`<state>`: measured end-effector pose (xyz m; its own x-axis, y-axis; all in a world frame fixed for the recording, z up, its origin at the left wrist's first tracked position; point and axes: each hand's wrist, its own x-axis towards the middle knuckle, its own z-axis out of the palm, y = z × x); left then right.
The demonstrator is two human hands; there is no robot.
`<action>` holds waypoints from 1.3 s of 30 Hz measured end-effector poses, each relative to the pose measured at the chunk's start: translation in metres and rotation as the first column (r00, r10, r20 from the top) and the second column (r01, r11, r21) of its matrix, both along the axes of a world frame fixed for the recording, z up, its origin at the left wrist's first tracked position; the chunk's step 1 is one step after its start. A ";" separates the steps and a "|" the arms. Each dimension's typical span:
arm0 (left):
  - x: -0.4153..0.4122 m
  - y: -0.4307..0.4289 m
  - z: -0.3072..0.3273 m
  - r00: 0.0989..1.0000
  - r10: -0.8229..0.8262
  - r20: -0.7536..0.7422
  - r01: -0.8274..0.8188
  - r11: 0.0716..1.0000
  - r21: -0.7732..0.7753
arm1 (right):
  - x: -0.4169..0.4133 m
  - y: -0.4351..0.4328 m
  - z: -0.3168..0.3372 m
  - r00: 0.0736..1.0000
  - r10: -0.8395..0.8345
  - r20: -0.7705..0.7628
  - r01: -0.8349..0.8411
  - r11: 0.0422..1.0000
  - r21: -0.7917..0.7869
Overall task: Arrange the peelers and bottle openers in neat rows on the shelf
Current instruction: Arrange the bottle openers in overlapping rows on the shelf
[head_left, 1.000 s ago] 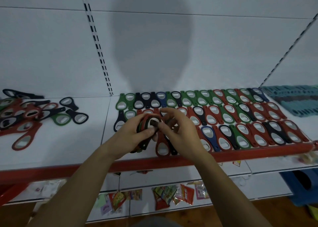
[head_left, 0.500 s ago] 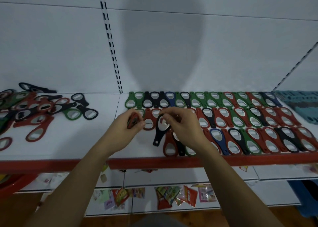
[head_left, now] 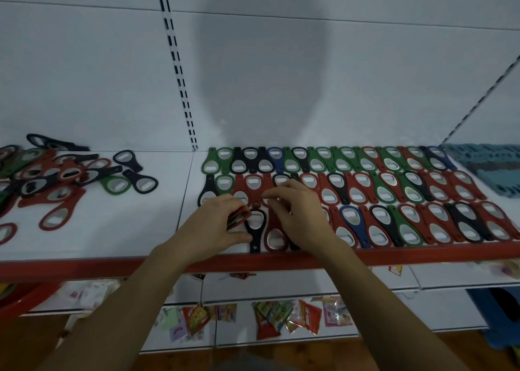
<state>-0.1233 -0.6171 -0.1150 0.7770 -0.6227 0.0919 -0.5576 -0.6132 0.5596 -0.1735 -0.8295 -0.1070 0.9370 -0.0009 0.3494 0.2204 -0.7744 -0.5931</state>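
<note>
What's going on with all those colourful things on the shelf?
A person is arranging bottle openers in three rows on the right part of a white shelf. Their left hand grips a small stack of openers. Their right hand is over the left end of the front row, beside a black opener lying there; whether it holds anything is unclear. A loose pile waits on the left.

Red, green, black and blue bottle openers (head_left: 365,190) lie flat in three tight rows just behind the red front rail (head_left: 422,255). A black opener (head_left: 254,230) ends the nearest row on the left, its handle toward the rail. A loose pile (head_left: 56,179) sprawls behind the rail's left stretch. My left hand (head_left: 216,227) grips a thin stack (head_left: 239,217).
</note>
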 end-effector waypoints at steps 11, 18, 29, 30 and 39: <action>-0.008 -0.005 -0.005 0.998 -0.017 0.055 0.014 0.999 0.042 | -0.020 -0.014 -0.015 0.995 -0.048 -0.093 0.033 0.986 -0.163; -0.010 -0.007 -0.002 0.999 -0.032 0.043 0.031 0.999 0.033 | -0.019 -0.015 -0.018 0.996 -0.039 -0.077 0.025 0.985 -0.170; -0.015 0.002 0.015 0.920 -0.163 -0.357 -0.058 0.844 -0.533 | -0.005 0.021 0.010 0.993 0.106 0.044 -0.115 0.945 0.306; -0.014 0.003 0.015 0.921 -0.133 -0.366 -0.096 0.833 -0.545 | -0.003 0.024 0.011 0.994 0.098 0.042 -0.107 0.931 0.349; 0.004 0.038 0.000 0.962 0.204 -0.184 -0.259 0.896 -0.360 | 0.003 0.035 0.012 0.994 0.090 -0.054 -0.037 0.783 0.620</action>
<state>-0.1192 -0.5789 -0.1147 0.9168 -0.3635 0.1656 -0.3265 -0.4431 0.8349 -0.1707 -0.7944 -0.0955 0.9661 -0.1313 0.2225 0.1900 -0.2221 -0.9563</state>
